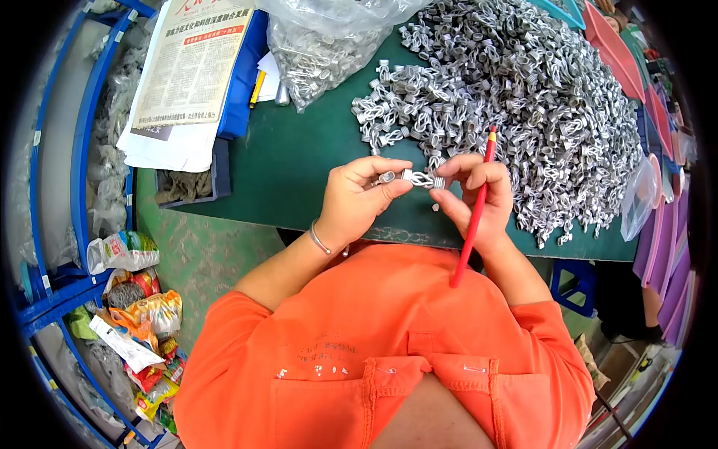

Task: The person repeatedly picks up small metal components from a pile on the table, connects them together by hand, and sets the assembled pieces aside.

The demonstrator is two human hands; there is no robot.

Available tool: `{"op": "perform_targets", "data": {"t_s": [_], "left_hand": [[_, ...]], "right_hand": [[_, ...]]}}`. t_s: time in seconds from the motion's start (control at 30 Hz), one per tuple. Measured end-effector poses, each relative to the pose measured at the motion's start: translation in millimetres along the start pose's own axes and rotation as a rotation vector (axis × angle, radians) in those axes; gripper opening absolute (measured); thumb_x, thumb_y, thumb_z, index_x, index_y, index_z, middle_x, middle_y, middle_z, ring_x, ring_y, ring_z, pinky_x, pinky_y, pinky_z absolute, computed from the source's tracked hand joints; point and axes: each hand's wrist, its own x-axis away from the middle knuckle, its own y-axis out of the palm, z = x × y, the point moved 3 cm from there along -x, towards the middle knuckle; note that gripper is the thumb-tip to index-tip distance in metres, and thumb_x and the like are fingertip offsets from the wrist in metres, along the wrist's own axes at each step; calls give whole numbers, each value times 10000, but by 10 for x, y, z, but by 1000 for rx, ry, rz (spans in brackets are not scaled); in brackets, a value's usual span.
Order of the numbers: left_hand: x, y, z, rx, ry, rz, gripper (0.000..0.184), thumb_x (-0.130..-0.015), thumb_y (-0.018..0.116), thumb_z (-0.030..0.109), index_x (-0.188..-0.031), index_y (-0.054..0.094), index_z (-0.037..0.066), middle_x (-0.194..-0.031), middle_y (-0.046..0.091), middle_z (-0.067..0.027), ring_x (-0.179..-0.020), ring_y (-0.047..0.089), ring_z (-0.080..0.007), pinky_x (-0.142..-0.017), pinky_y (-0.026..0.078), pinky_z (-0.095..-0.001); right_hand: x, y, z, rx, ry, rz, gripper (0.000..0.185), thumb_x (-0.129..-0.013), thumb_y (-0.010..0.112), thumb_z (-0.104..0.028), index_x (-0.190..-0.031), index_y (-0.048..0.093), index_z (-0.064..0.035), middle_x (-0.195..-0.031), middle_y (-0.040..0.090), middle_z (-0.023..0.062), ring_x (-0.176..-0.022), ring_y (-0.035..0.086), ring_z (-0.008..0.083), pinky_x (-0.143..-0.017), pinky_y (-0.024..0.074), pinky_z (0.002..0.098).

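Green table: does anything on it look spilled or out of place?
Nothing plainly wrong, though the heap of metal-looking parts lies loose on the green table, its fringe straggling close to the near edge, where some could perhaps drop off.

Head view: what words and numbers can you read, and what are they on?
"文化和科技深度融合发展": newspaper, big black letters.
Its red top letters: cut off.
Its red banner, small print: too blurred.
Shirt: faded, unreadable.
Papers under it, bags, shelf labels: too small.

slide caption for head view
Left hand and right hand hold silvery parts near a heap of others on a green table.
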Motion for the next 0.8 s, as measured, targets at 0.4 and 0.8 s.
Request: {"op": "perform_targets", "data": {"t_s": [0.4,0.8], "left_hand": [[-56,-42,-67,550,-253,-63,270,-854,515,65,-1113,496,-8,-910,601,-119,-837,610,-198,-652,528,-276],[-67,-41,-43,297,-178,44,101,-828,577,80,-902,534,25,-623,470,18,-474,370,-30,-404,267,-168]], "right_hand": [[-101,-96,-130,248,-39,116,224,-765,593,71,-774,396,-36,-804,593,141,-698,583,178,-599,479,269],[76,-3,104,908,6,-78,272,-656,708,-34,-736,448,-49,-695,525,88,-614,523,256,-545,434,317]]}}
